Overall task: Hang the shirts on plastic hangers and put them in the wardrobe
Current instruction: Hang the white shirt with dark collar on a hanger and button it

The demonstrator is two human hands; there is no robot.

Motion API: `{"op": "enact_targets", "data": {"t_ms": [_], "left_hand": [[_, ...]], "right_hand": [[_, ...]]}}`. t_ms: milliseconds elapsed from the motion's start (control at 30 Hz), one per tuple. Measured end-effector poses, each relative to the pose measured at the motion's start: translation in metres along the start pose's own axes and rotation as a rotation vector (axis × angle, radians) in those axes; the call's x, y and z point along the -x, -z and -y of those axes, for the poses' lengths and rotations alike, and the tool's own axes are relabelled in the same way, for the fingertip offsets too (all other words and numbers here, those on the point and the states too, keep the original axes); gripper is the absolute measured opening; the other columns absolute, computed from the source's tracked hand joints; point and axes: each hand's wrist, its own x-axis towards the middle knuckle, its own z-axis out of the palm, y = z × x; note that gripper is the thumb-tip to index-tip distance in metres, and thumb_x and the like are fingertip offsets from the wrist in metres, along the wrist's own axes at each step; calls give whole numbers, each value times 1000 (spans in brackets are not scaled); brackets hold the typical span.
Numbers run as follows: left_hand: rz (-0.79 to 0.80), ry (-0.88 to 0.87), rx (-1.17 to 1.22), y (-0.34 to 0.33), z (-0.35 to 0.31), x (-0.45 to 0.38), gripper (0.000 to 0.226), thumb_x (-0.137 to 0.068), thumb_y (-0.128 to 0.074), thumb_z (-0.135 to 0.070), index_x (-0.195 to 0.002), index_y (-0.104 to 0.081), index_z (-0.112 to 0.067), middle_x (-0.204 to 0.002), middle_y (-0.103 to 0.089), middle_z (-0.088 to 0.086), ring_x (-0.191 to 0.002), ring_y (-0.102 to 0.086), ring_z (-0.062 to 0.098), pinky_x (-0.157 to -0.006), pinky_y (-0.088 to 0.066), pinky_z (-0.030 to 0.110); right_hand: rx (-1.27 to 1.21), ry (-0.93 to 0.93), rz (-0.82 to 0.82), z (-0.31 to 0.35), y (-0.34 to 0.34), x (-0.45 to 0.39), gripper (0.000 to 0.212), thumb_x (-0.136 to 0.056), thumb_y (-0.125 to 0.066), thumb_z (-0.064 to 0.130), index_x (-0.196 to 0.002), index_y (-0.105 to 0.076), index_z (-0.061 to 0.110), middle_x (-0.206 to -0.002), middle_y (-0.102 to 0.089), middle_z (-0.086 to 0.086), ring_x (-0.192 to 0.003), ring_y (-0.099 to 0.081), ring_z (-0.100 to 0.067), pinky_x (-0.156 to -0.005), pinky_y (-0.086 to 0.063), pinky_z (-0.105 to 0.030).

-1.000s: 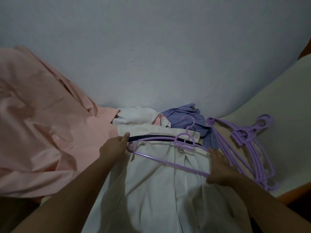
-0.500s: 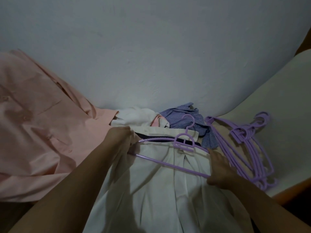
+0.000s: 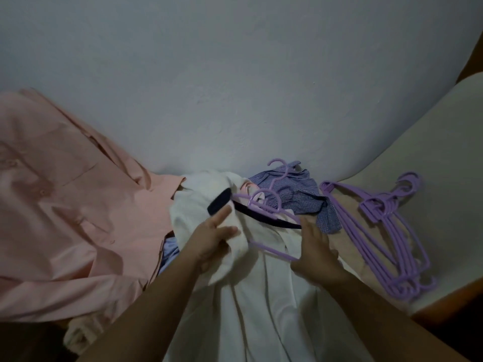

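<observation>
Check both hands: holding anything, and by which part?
Left hand grips the white shirt at its shoulder fabric. Right hand lies open on the shirt by the purple hanger.

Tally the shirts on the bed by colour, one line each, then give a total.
Pink shirt: 1
White shirt: 1
Blue checked shirt: 1
Total: 3 that can be clearly told apart; a pale blue bit under the pink one may be another.
</observation>
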Motion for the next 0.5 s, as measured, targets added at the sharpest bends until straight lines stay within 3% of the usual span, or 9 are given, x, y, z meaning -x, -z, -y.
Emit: {"op": "enact_targets", "data": {"t_ms": [33,133,233,300,367,433,500], "left_hand": [[-24,59,-60,7,14,-1,60,-88,-56,7,-137,-48,-25,-88,-61,16,-50,-53,19,-51,-49,27],[-121,101,-237,23,49,-2,53,-88,-61,-1,-137,-51,-19,-87,-68,16,-68,-63,26,-74,-57,42],[-327,-199,-729,24,57,-2,46,-85,-68,-19,-130,-56,-20,-111,-58,9,-73,-61,14,-72,-51,28],[-489,-465,-999,23,53,-4,52,-78,-72,-30,-127,-58,-22,-125,-43,6,-88,-54,16,-79,-48,30],[-579,-739,-1108,22,42,-14,59,-68,-75,-40,-123,-60,-22,-125,-45,10,-101,-47,21,-86,-44,36],[-489,-857,-1260,19,30,-25,73,-60,-77,-52,-125,-59,-25,-130,-47,11,-117,-40,25,-95,-35,40],[-272,-737,-1518,17,21,-37,94,-56,-74,-69,-138,-45,-31,-146,-38,7,-137,-25,28,-109,-19,48]], "right_hand": [[28,0,20,1,-5,-1,111,-73,-76,22,-149,5,25,-153,-12,-1,-139,-18,-26,-105,-31,-50],[117,-5,98,4,-20,-6,111,-73,-76,24,-149,5,25,-155,-9,-1,-141,-16,-25,-107,-31,-52],[87,-39,125,3,-31,-13,112,-73,-77,23,-149,5,27,-155,-10,-1,-142,-15,-25,-109,-29,-52],[63,-43,127,3,-34,-17,111,-74,-77,21,-149,4,28,-155,-11,-1,-142,-16,-25,-109,-29,-50],[64,-37,130,2,-35,-21,110,-74,-76,20,-149,4,28,-156,-10,-1,-142,-15,-25,-110,-27,-49],[67,-27,129,0,-35,-26,110,-75,-76,19,-149,4,28,-156,-9,0,-143,-14,-24,-110,-26,-47],[51,-10,125,-3,-36,-31,110,-73,-76,18,-149,3,29,-156,-10,1,-143,-14,-23,-111,-26,-45]]}}
